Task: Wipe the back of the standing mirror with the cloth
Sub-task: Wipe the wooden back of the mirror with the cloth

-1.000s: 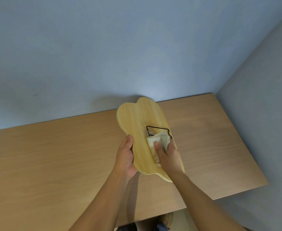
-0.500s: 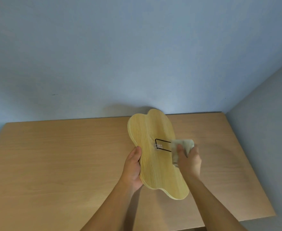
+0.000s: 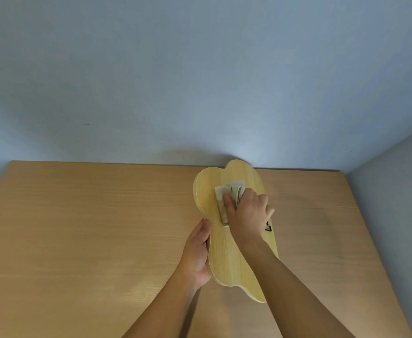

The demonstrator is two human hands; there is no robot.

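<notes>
Since half a second ago, the right hand [image 3: 247, 213] has carried the cloth [image 3: 229, 194] from the mirror's right edge up onto its upper half, pressing the crumpled cloth flat there. Right of frame centre, the mirror [image 3: 229, 259], wooden back facing up, is held over the table [image 3: 78, 228]. Its left edge is gripped by the left hand [image 3: 196, 254].

Left hand [image 3: 196, 256] curled in edge grip; right hand [image 3: 246, 215] palm down, fingers closed, pressing.

Cloth [image 3: 229, 194] under right hand [image 3: 247, 217]
</notes>
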